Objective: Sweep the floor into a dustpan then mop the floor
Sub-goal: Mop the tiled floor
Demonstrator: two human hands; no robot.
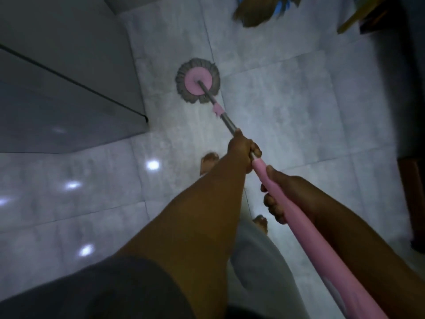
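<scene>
The spin mop's round head [184, 74], a grey microfibre fringe around a pink disc [194, 82], lies flat on the pale tiled floor [287, 107], close to the corner of a grey cabinet [69, 88]. A thin steel shaft [227, 123] rises from the disc's centre at a slant, passes a small pink collar [217, 109] and widens into a long pink grip [296, 217].

The left hand [243, 149] is clenched round the bare steel just below the start of the grip. The right hand [282, 199] wraps the pink grip higher up, thumb on top and fingers curled beneath.

By the look of it the mop is light and rigid along its length, while the fringe is soft and, if wet, should drag on the tile. The joint at the disc probably swivels, so the head will likely stay flat as the shaft tilts. Smooth steel could slip under a damp palm; the thicker pink section looks like the surer hold. Two hands set apart suit steering and pressing down.

The tiles throw back bright glints of light and may be slick under the bare feet [209, 161]. A broom [255, 14], blurred, lies at the far edge.
</scene>
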